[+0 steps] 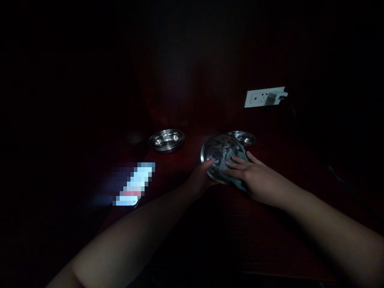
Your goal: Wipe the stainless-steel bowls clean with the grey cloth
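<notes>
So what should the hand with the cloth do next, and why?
Maybe slide the right hand with the grey cloth toward the bare left part of the shiny metal bowl. The fingers press the cloth on the right part only, and the left hand grips the near-left edge, so the bowl seems steady enough.

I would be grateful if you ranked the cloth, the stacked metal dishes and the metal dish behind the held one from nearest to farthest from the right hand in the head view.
From the right hand:
1. Cloth, directly under it.
2. Metal dish, behind the held dish.
3. Stacked metal dishes, farther off, to the left.
</notes>
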Available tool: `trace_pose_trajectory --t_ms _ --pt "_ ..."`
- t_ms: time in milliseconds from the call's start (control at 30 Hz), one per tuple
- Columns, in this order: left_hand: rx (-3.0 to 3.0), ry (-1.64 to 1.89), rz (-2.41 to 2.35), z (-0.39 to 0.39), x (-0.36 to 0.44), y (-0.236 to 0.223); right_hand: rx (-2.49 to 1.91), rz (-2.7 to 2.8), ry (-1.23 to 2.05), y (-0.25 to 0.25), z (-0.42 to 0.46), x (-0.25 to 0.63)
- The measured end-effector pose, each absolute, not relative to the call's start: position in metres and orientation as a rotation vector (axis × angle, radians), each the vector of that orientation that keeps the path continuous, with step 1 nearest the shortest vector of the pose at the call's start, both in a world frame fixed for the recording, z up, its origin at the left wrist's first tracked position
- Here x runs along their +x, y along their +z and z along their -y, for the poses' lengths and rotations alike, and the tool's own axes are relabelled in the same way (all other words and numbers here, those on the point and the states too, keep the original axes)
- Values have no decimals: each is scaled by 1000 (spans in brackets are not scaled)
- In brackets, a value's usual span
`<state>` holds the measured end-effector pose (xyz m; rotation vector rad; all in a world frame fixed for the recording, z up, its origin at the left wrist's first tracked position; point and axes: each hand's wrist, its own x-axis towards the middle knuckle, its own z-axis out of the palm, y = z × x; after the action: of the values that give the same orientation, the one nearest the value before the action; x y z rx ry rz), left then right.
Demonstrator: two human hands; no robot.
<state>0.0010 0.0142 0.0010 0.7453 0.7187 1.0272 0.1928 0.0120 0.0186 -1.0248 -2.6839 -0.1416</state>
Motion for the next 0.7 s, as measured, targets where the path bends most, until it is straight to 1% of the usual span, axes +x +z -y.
trace_pose_trajectory --t_ms 300,600,700 --pt "812 1043 -730 -17 1 -7 -1096 2668 -153 21 -7 191" --pt "888 1054 -727 -14 4 -3 -1000 2685 -24 29 -7 189" --pt "891 1071 -718 -13 4 -3 -995 2691 130 30 -6 187"
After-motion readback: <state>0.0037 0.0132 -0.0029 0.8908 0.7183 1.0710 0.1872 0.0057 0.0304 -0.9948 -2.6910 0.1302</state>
